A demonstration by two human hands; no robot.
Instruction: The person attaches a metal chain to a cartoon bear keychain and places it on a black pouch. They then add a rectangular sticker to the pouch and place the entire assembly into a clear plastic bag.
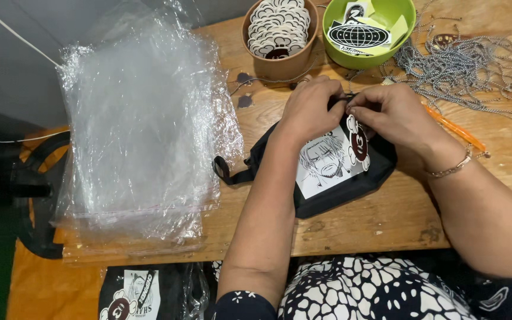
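Even, bright overhead light, sharp focus (glare on the plastic bags (143, 124)).

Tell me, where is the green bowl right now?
The green bowl sits at the far edge of the wooden table, right of the brown paper cup and left of the metal chains.

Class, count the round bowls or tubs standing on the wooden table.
2: a brown tub of cloud-shaped tags at the table's far edge, and a green bowl of stickers right beside it. None appear hidden.

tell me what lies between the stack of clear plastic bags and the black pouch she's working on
In the head view, bare wooden table and the black pouch's strap, which reaches toward the clear plastic bags.
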